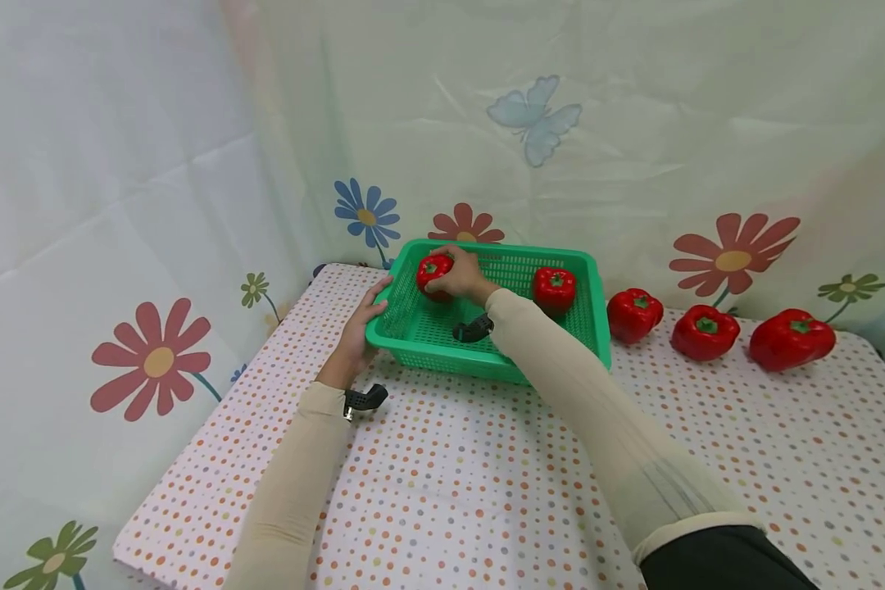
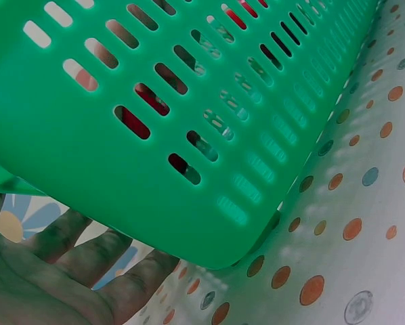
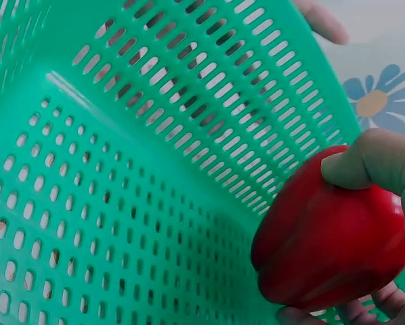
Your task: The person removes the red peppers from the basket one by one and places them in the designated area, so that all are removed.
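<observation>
Inside the green plastic basket (image 1: 442,358), near its left end, my right hand (image 1: 463,273) grips a red bell pepper (image 1: 433,269). The right wrist view has the thumb pressed on the side of this pepper (image 3: 331,237) and fingertips showing beneath it. My left hand (image 1: 357,332) lies along the basket's left end, its fingers stretched out against the outer wall. From the left wrist, these fingers (image 2: 87,261) reach under the basket's rim (image 2: 114,213). A second red bell pepper (image 1: 554,288) sits in the basket's right part.
To the right of the basket, a row of red bell peppers stands on the dotted tablecloth: one (image 1: 634,315) close by the basket, another (image 1: 705,332) in the middle, a larger one (image 1: 792,339) farthest right. A flowered curtain (image 1: 605,164) hangs behind the table.
</observation>
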Demonstrator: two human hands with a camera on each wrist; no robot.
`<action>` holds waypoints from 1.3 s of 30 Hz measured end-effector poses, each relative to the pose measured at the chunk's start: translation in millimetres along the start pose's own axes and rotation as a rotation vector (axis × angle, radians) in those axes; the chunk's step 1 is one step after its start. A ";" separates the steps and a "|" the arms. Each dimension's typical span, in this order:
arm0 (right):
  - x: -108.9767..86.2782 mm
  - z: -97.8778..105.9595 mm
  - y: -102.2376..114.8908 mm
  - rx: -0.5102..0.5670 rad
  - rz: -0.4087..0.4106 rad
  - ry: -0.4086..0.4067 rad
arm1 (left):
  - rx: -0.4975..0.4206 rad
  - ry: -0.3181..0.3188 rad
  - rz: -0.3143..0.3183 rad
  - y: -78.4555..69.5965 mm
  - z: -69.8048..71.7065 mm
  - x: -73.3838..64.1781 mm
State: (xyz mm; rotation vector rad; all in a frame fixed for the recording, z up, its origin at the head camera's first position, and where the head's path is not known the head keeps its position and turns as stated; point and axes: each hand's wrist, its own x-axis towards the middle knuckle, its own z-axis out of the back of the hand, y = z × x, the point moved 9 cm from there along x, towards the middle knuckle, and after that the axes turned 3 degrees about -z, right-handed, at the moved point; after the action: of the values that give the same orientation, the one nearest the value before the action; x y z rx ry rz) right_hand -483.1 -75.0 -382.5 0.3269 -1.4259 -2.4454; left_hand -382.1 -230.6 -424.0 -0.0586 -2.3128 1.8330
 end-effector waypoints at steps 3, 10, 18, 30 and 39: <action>-4.8 6.0 1.3 0.016 0.002 -0.011 | 0.000 0.002 0.007 1.1 -0.7 -0.6; -15.9 22.6 2.3 0.060 0.026 -0.003 | 0.012 -0.001 0.016 4.4 -2.4 1.4; -39.3 49.6 8.8 0.109 -0.012 0.002 | 0.002 -0.004 0.017 7.5 -5.5 4.9; -102.4 94.6 23.0 0.239 0.014 -0.028 | 0.006 -0.015 0.011 3.5 2.4 6.1; -167.1 148.4 6.1 0.113 0.025 -0.123 | -0.001 -0.006 0.015 5.3 2.6 7.9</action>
State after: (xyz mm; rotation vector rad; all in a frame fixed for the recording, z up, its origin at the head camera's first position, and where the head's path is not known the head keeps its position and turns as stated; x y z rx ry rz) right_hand -376.6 102.0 -297.2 0.1842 -1.6126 -2.4075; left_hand -390.7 -230.6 -428.7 -0.0709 -2.3231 1.8413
